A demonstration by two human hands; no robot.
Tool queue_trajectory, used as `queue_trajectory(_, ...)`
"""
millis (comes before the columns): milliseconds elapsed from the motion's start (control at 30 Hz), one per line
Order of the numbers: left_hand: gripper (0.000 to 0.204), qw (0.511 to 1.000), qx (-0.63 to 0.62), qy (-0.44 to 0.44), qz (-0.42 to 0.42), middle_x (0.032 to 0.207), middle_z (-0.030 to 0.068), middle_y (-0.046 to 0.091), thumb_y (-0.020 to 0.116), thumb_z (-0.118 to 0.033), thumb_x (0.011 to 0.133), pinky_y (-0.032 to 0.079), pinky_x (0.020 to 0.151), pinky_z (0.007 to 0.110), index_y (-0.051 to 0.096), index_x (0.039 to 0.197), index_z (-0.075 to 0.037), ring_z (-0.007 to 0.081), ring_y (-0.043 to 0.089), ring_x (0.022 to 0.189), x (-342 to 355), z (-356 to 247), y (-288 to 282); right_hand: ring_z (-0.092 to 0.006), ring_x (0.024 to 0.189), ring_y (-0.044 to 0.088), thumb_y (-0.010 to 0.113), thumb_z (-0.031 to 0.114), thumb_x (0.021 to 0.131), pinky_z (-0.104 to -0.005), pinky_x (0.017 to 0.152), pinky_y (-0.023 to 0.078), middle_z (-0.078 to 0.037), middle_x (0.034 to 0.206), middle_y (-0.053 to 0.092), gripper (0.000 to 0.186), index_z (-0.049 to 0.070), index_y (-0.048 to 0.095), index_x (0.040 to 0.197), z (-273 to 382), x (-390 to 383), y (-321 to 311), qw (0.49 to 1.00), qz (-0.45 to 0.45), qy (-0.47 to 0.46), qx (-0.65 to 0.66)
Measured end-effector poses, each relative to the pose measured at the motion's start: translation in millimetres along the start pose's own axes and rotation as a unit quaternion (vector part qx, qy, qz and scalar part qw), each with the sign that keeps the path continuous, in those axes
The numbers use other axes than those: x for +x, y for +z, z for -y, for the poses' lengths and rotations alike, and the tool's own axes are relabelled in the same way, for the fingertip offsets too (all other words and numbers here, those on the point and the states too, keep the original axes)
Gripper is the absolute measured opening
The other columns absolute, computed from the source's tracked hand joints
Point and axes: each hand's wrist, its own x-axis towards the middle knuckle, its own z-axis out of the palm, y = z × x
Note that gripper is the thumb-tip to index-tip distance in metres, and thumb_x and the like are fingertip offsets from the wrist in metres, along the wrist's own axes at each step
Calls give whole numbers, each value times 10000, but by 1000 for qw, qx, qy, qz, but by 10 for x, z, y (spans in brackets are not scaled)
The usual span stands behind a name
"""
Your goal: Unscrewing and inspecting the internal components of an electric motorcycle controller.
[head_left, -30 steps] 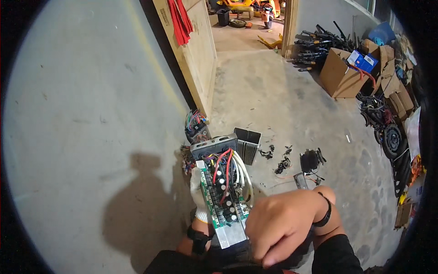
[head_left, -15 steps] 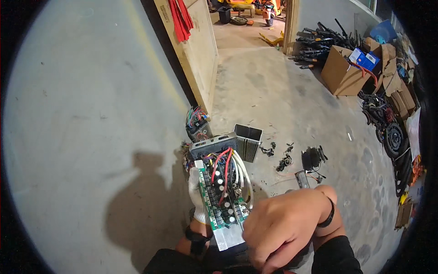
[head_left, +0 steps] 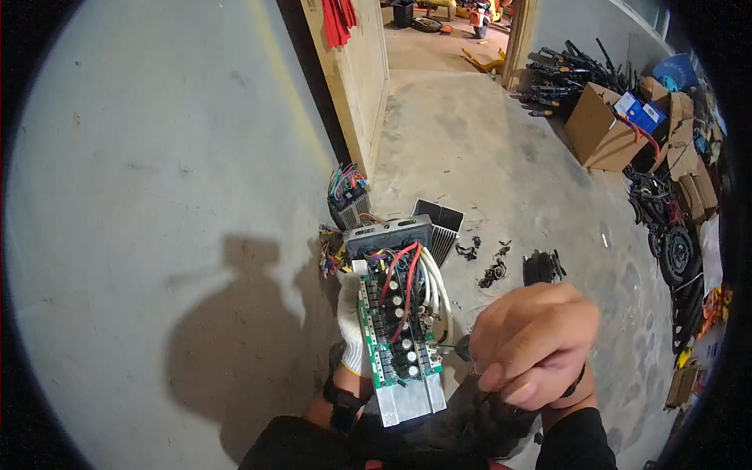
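Observation:
A green circuit board point(head_left: 374, 333) on an aluminium plate point(head_left: 411, 401) stands tilted in front of me. Round capacitors run along it, and thick red, black and white wires point(head_left: 435, 286) rise from it to a grey metal end cover point(head_left: 392, 233). My left hand point(head_left: 352, 329), in a white knitted glove, is closed on the board's left side; its fingers behind are mostly hidden. My bare right hand point(head_left: 536, 345) is curled at the board's lower right around a screwdriver point(head_left: 462, 348). Its dark handle end and thin shaft show, the shaft pointing toward the board's right edge.
A finned black housing point(head_left: 439, 223) and another wired controller point(head_left: 348, 200) stand behind the board. Small black parts point(head_left: 493, 272) lie scattered on the floor. A cardboard box point(head_left: 599, 129), black tubes and wheels line the right side; a door point(head_left: 352, 78) opens on the left.
My right hand has moved right and slightly up, away from the board, taking the screwdriver with it. The board stays in my left hand, shifted slightly right in view.

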Motion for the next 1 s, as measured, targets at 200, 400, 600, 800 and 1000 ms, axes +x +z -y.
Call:
queue_trajectory(200,660,999,34,-9,-40,1545,215,553,519,-492,1075,474,1161,594,467,1584,-73,409,580,1378,6,39,85,-204,619,679,840,126,897,-295,524,489,-111,789,734,146,2,763,909,-209,65,-174,979,67,74,179)
queue_trajectory(400,661,996,73,-1,-47,1499,226,587,505,-497,1080,517,1120,568,481,1566,-48,401,619,1327,-20,-13,54,-248,571,637,809,141,873,-356,505,503,-89,811,660,155,45,711,945,-52,132,35,808,-45,10,-588)
queue_trajectory(600,656,998,34,-40,-20,1193,239,729,504,-536,1071,659,826,584,619,1408,14,391,758,997,-4,-86,-78,-238,586,634,775,169,857,-360,524,518,-62,901,674,194,62,722,1010,151,122,-122,855,134,-12,-501)
queue_trajectory(800,652,998,38,-25,-32,1167,235,737,510,-542,1069,668,795,571,637,1370,22,390,766,961,-39,-152,-147,-238,692,690,661,449,999,-373,613,509,-86,823,711,416,43,751,987,111,5,-124,927,85,-34,-364)
queue_trajectory(1000,682,998,12,-64,13,1476,247,605,534,-516,1071,566,1056,575,504,1541,-23,424,645,1287,-9,-162,-147,-284,663,702,702,377,961,-356,603,545,-125,816,694,333,45,706,984,323,24,-147,833,87,160,-522)
